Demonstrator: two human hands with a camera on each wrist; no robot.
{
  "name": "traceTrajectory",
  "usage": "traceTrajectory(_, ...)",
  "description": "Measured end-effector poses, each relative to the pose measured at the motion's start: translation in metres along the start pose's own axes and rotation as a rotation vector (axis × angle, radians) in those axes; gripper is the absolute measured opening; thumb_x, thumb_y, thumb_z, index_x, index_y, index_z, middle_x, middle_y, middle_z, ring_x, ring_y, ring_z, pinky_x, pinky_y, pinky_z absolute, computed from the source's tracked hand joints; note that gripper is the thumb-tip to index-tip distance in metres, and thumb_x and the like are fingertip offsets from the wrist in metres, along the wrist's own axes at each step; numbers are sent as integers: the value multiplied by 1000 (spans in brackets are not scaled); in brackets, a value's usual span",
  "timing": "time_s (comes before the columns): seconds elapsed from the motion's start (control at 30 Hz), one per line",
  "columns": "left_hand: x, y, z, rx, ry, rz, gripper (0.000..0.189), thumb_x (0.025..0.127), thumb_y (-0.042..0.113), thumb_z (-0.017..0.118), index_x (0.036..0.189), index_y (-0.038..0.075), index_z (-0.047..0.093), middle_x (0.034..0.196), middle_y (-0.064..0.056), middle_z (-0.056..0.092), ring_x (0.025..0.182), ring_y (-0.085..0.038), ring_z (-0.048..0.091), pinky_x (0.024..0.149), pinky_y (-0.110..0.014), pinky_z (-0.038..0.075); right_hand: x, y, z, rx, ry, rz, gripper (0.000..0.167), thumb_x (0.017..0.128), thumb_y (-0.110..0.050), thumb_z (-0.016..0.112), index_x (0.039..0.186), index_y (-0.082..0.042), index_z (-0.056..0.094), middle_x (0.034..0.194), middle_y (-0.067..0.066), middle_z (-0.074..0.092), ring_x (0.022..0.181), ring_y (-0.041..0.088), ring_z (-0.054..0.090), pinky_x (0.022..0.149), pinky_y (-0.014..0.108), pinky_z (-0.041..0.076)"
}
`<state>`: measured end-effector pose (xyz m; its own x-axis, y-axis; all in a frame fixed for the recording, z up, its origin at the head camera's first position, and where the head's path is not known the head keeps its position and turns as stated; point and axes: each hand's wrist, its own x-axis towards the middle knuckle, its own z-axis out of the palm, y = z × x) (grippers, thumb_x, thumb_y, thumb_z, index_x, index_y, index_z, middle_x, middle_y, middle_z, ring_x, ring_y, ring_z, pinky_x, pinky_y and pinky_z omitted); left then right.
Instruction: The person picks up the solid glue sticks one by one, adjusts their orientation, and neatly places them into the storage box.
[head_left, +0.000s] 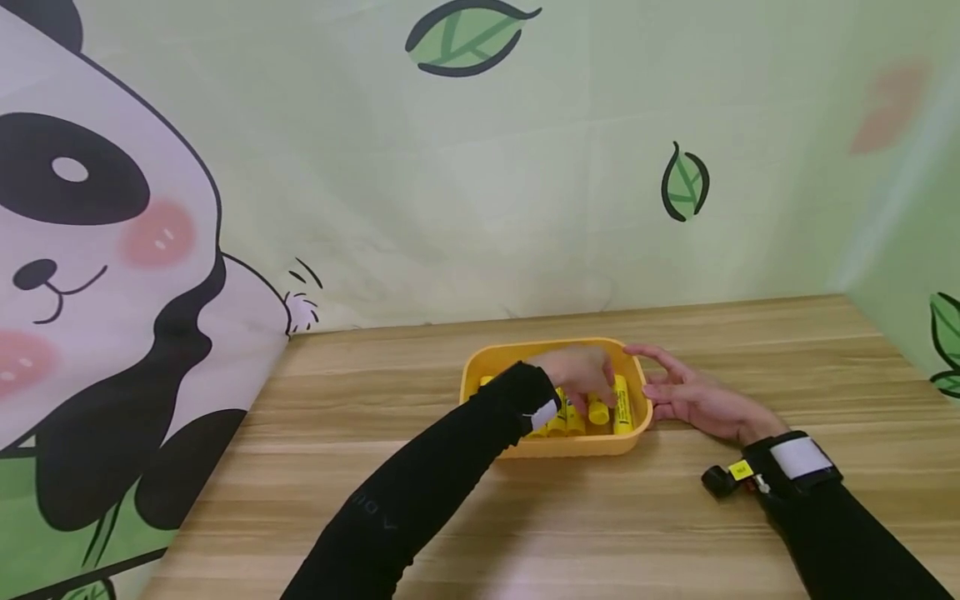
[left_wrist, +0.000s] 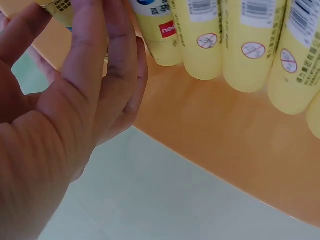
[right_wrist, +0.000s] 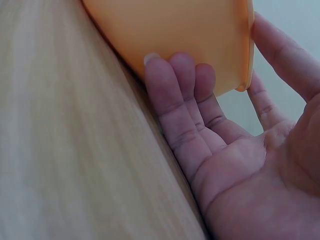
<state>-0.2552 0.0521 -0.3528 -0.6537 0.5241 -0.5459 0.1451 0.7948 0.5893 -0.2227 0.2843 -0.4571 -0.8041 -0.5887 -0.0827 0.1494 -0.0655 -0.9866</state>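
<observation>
An orange-yellow plastic basket (head_left: 570,447) stands on the table with several yellow glue sticks (head_left: 622,406) in it. My left hand (head_left: 579,372) reaches down into it from above. Its thumb and fingers pinch a glue stick (left_wrist: 61,9), mostly hidden by the fingers in the left wrist view. More glue sticks (left_wrist: 250,50) stand side by side near that hand, with barcodes on their labels. My right hand (head_left: 705,403) lies at the basket's right end. Its extended fingers (right_wrist: 165,87) touch the outer wall, and one digit reaches the rim.
A wood-grain table (head_left: 360,417) lies under the basket. Behind it hangs a pale green backdrop (head_left: 525,208) with printed leaves and a large panda (head_left: 97,250) at the left. A small black camera (head_left: 718,482) sticks out from the right wrist strap.
</observation>
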Motion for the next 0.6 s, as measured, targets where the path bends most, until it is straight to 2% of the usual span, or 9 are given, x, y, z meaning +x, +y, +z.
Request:
traceTrajectory(0.2,2,3,3,8,-4,-38,21,95,8,76,110,1,63,94,-8,62,79,-20,63,80,-30,61,0,0,-2,16,-15,-6,62,109,-5,49,161,-29,27,148,19,51,124,27,64,101,41,55)
traceTrajectory(0.4,5,6,6,8,20,-106,26,93,8,79,112,1,63,95,-9,62,78,-20,64,78,-30,62,0,1,-3,18,-29,-20,61,109,-5,47,161,-29,27,148,19,51,125,27,63,102,42,54)
traceTrajectory(0.6,6,6,6,50,31,-92,23,91,9,81,105,3,64,92,-7,62,76,-20,65,74,-30,62,0,1,-4,21,-32,-23,61,109,-5,48,161,-29,27,148,19,51,125,27,63,102,42,54)
